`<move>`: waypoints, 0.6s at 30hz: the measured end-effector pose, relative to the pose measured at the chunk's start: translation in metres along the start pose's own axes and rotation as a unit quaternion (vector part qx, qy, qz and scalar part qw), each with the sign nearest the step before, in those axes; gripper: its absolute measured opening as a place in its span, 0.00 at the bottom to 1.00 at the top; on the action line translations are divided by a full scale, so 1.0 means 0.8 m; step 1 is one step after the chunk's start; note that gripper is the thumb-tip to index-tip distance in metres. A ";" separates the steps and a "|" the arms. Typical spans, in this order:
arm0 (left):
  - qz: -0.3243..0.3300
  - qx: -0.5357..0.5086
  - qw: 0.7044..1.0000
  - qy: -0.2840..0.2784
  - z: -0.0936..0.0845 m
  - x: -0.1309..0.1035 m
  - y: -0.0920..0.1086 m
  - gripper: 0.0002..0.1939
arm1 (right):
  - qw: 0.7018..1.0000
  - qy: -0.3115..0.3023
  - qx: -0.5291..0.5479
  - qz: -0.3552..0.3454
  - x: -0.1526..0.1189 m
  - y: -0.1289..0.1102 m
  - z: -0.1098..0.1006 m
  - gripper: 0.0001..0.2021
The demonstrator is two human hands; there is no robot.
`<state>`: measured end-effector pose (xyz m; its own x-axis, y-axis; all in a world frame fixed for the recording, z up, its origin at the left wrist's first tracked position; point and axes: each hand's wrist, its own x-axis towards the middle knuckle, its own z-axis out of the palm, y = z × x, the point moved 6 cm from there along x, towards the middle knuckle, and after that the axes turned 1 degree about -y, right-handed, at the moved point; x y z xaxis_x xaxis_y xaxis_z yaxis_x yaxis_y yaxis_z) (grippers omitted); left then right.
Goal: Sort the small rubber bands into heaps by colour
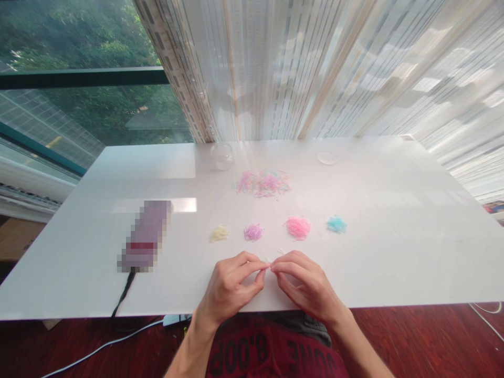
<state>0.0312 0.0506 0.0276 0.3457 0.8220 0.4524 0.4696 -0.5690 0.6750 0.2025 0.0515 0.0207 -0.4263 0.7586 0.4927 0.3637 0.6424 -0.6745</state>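
My left hand (235, 281) and my right hand (305, 281) meet near the table's front edge, fingertips almost touching. Each one pinches with thumb and forefinger; whatever lies between the tips is too small to make out. A pale thin piece (266, 260) shows right at the left fingertips, and another pale looped piece (281, 251) lies just beyond the right fingers. Ahead of my hands sit small piles of thin strand-like pieces in a row: pale yellow (219, 233), purple (253, 232), pink (298, 227) and blue (336, 224).
A larger mixed-colour heap (263, 182) spreads farther back on the white table (394, 236). Behind it stand a clear round container (222, 156) and a clear lid-like disc (327, 158). At left lies a blurred purple object (145, 233) with a black cord (125, 294). Curtains hang behind.
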 end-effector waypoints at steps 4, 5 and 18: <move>0.001 0.005 1.000 -0.001 0.000 0.001 0.001 0.11 | 1.000 0.002 0.000 0.002 -0.001 0.001 0.000 0.12; 0.002 0.006 1.000 -0.001 0.000 0.001 0.001 0.11 | 1.000 0.003 0.000 0.003 -0.001 0.001 0.000 0.12; -0.002 0.010 1.000 0.002 -0.002 0.003 0.002 0.09 | 1.000 -0.006 -0.002 0.010 -0.001 0.001 0.000 0.14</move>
<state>0.0316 0.0513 0.0305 0.3412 0.8245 0.4514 0.4871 -0.5658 0.6652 0.2036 0.0516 0.0197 -0.4299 0.7694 0.4725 0.3760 0.6283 -0.6811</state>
